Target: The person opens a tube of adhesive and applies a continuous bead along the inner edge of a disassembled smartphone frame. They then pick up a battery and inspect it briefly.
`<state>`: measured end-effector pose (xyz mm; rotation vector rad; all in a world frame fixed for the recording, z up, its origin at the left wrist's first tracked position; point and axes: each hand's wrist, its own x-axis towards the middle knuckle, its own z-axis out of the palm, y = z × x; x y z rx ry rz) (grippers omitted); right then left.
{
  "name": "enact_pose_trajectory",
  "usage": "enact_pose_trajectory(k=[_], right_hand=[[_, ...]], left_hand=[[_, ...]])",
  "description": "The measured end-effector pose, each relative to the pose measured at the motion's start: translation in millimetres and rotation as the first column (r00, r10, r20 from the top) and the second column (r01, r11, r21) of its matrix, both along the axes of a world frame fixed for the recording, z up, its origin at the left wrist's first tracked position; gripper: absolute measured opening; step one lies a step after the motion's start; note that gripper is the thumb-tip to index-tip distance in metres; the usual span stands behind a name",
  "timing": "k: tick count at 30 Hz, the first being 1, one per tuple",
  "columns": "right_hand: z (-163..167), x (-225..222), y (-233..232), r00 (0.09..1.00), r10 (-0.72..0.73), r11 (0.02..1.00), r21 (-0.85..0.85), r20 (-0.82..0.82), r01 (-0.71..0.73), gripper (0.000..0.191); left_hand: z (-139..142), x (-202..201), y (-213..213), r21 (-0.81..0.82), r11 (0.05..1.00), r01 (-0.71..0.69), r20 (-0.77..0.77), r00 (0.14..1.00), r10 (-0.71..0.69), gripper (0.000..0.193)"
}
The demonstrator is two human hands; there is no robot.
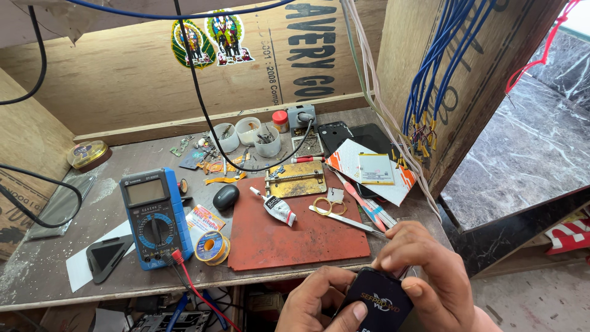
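Both hands hold a small black box [376, 301] with light printing at the bottom of the view, below the bench's front edge. My left hand [313, 304] grips it from the left with the thumb across its front. My right hand [427, 276] closes over its top right corner. Just ahead lies a red work mat [289, 237] carrying a squeezed glue tube [278, 208], scissors [335, 212] with yellow handles and a brass holding plate [296, 179].
A blue multimeter [153, 215] with a red lead sits left of the mat, beside a solder spool [212, 247] and a black oval object [225, 197]. White cups of parts [249, 135], a phone battery [376, 168] and blue wire bundles [430, 80] stand behind and right.
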<state>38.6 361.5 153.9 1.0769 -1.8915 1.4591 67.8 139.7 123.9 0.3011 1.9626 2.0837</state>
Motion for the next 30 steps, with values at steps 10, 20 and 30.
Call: enact_pose_trajectory(k=[10,20,30], right_hand=[[-1,2,6,0.962,-0.154,0.974,0.128,-0.226,0.186,0.048],[-30,5,8,0.992,-0.054,0.886,-0.453,0.113,0.099,0.049],[-44,15,25,0.733,0.428,0.794,-0.607,0.529,-0.025,0.033]], left_hand=[[-9,-1,4,0.142,0.99,0.016,0.108,0.994,-0.031,0.035],[-6,-2,3,0.222,0.973,-0.069,0.153,0.988,0.036,0.036],[-11,-2,-1,0.3,0.951,-0.078,0.098,0.994,0.051,0.036]])
